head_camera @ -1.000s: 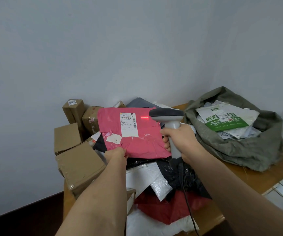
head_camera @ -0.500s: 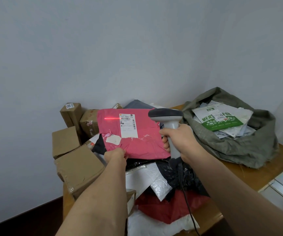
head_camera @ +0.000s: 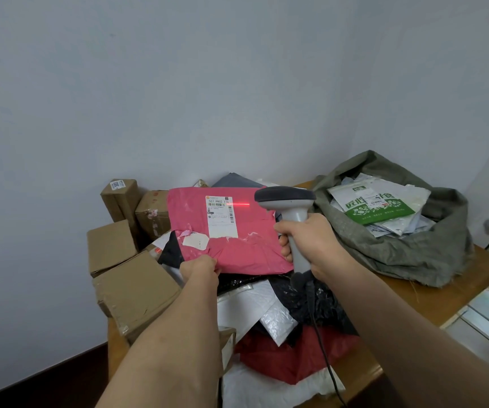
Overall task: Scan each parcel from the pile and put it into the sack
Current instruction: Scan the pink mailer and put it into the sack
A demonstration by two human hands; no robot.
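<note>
My left hand [head_camera: 200,267] pinches the near edge of a pink parcel [head_camera: 246,245] and holds it up, tilted, over the pile. A white shipping label [head_camera: 221,216] faces me. My right hand [head_camera: 310,241] grips the handle of a grey barcode scanner [head_camera: 288,206], its head pointing at the parcel. A red laser line [head_camera: 238,204] falls across the label's right edge and the pink wrap beside it. The grey-green sack [head_camera: 408,254] lies open at the right, with several parcels inside, a white and green one [head_camera: 375,204] on top.
Brown cardboard boxes [head_camera: 131,287] are stacked at the left of the wooden table [head_camera: 431,301]. Black, white and red mailer bags [head_camera: 290,348] lie under my arms. The scanner cable [head_camera: 325,357] hangs down past the table's front edge. A wall stands close behind.
The red laser line has swept from left of the label to its right edge. The pink parcel stays in my left hand, the scanner in my right.
</note>
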